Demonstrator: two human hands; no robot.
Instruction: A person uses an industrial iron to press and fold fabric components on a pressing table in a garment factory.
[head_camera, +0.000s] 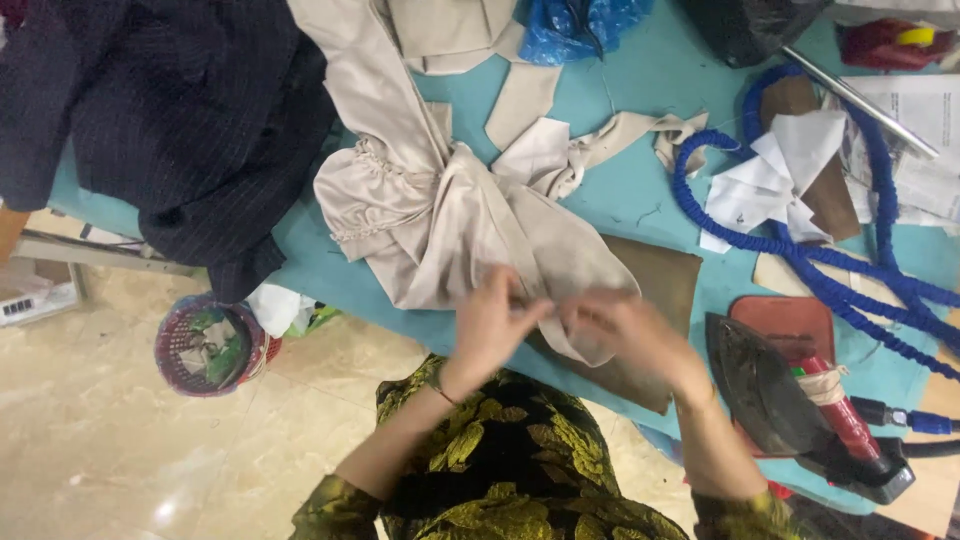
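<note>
Overhead, from the head camera, both hands meet at the near edge of the teal counter (640, 70): the left hand (490, 325) and right hand (630, 325) pinch a fold of the beige satin garment (430, 210), though blur hides the fingers. A steam iron (770, 395) rests just right.

A teal tabletop (640, 190) carries beige cloth (450, 200) at its middle, dark fabric (170, 110) at the left edge, and a blue hose (800, 250), paper scraps (770, 180) and iron (800, 400) toward the right edge.
</note>
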